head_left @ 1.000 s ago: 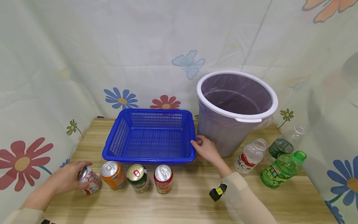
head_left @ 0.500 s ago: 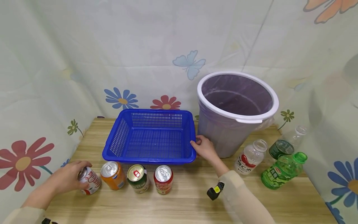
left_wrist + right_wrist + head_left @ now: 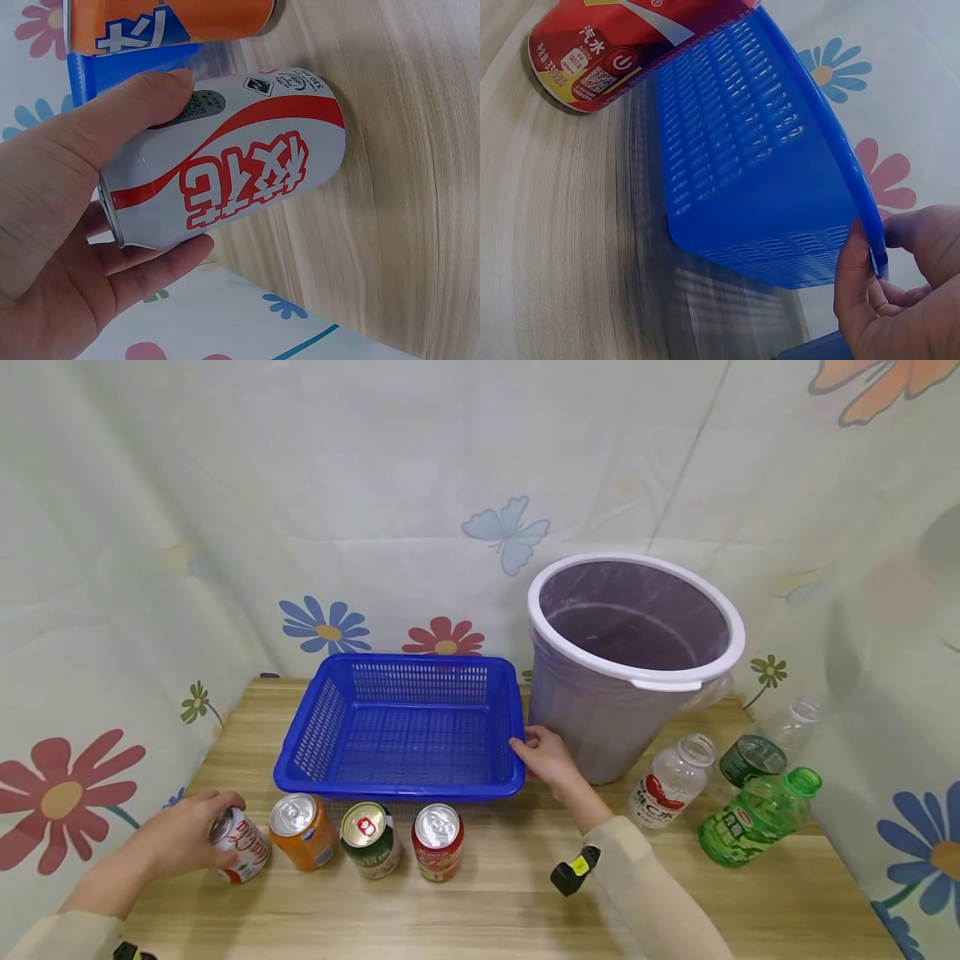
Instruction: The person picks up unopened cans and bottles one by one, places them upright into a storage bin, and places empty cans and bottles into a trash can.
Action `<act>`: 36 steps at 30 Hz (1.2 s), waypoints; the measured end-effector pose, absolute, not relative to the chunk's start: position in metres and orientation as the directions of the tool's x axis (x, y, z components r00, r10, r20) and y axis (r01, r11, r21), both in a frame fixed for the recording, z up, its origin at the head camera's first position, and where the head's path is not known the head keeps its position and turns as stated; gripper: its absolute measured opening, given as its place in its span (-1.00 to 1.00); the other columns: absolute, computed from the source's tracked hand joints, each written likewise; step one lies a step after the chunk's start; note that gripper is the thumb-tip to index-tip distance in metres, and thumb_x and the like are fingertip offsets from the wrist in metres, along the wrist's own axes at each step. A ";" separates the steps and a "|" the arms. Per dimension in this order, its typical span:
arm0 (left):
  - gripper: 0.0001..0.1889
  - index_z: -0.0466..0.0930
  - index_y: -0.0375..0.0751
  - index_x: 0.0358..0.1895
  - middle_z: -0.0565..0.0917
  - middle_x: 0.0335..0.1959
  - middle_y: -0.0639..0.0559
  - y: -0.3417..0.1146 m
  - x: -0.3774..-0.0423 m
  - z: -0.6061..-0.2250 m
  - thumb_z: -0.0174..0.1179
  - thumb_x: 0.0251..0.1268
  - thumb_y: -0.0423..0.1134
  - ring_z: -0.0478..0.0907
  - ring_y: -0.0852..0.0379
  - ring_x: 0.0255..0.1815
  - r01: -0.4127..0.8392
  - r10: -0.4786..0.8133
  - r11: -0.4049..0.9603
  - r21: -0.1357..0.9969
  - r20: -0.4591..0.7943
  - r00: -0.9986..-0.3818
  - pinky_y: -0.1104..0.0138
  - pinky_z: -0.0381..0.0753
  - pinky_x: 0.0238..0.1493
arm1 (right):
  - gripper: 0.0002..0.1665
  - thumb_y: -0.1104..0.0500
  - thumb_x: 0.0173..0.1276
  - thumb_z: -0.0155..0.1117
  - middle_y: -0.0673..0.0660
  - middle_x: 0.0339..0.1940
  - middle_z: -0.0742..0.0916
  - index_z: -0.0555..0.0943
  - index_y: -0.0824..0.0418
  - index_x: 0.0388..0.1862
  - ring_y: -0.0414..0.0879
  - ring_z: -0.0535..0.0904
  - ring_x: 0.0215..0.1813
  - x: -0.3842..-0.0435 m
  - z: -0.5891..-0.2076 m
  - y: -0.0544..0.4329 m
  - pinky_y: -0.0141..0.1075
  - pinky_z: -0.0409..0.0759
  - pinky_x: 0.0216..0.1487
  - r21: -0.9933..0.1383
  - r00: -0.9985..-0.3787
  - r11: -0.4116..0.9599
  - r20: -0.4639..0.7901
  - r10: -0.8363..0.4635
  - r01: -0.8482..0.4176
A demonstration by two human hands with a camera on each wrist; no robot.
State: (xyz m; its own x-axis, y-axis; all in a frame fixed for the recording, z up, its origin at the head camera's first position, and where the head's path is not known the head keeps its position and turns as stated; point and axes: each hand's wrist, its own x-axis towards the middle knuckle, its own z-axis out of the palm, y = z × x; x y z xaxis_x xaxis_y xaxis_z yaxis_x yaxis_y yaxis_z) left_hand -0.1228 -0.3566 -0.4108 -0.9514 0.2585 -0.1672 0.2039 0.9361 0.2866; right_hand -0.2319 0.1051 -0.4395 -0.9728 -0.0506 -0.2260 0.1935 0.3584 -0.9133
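Observation:
At the left end of a row of cans, my left hand (image 3: 187, 835) grips a white soda can (image 3: 247, 157) with red lettering, thumb on one side and fingers on the other. The can stands on the wooden table. My right hand (image 3: 551, 756) pinches the right rim of a blue plastic basket (image 3: 412, 792) between thumb and fingers, as the right wrist view shows up close. Nothing lies inside the basket. In front of it stand an orange can (image 3: 303, 842), a dark green can (image 3: 372, 852) and a red can (image 3: 438, 852).
A lined trash bin (image 3: 600, 727) with a white rim stands right of the basket. Further right are a clear bottle with a red label (image 3: 663, 789), a green bottle (image 3: 753, 822) and a clear bottle with a dark green label (image 3: 757, 752). A flowered cloth (image 3: 375, 485) surrounds the table.
Hands, cans and basket hold nearly the same places; only the right forearm and wrist have shifted slightly to the left.

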 end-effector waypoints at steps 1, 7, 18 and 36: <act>-0.35 0.49 -0.23 -0.06 0.55 -0.22 -0.14 -0.356 -0.123 -0.411 0.50 -0.36 -0.10 0.51 0.10 -0.35 0.206 0.259 0.937 0.284 -0.166 -0.952 0.24 0.62 -0.42 | -0.44 0.15 0.33 0.11 0.26 -0.23 0.61 0.31 0.40 0.23 -0.16 0.58 -0.42 -0.232 -0.440 0.105 -0.20 0.67 -0.33 -0.914 -0.972 0.354 -0.231 -0.051 0.199; -0.39 0.48 -0.21 -0.08 0.54 -0.26 -0.09 -0.355 -0.122 -0.412 0.49 -0.34 -0.12 0.50 0.11 -0.37 0.204 0.256 0.940 0.272 -0.170 -0.952 0.24 0.61 -0.43 | -0.46 0.15 0.33 0.11 0.25 -0.24 0.62 0.32 0.40 0.21 -0.19 0.56 -0.46 -0.233 -0.439 0.104 -0.25 0.65 -0.36 -0.921 -0.965 0.316 -0.257 -0.049 0.229; -0.42 0.48 -0.16 -0.10 0.53 -0.28 -0.04 -0.355 -0.122 -0.413 0.47 -0.33 -0.10 0.47 0.16 -0.40 0.261 0.295 0.937 0.231 -0.129 -0.947 0.30 0.55 -0.47 | -0.49 0.16 0.36 0.07 0.38 -0.08 0.63 0.33 0.42 0.19 -0.06 0.64 -0.31 -0.234 -0.440 0.104 -0.23 0.66 -0.27 -0.925 -0.953 0.277 -0.293 -0.077 0.262; -0.45 0.50 -0.06 -0.15 0.47 -0.34 0.07 -0.352 -0.121 -0.412 0.48 -0.38 -0.12 0.43 0.19 -0.40 0.317 0.339 0.929 0.193 -0.097 -0.936 0.33 0.48 -0.47 | -0.60 0.17 0.38 0.03 0.39 -0.03 0.62 0.40 0.41 0.10 0.01 0.65 -0.21 -0.236 -0.445 0.104 -0.27 0.64 -0.28 -0.931 -0.941 0.211 -0.323 -0.096 0.298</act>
State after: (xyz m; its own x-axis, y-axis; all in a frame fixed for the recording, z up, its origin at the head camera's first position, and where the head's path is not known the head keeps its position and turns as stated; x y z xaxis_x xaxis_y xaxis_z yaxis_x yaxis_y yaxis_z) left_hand -0.1215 -0.3525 -0.4123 -0.9357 0.3392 -0.0971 0.3166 0.9287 0.1933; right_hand -0.2358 0.1038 -0.4446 -0.9414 -0.0959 -0.3233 0.2982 0.2111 -0.9309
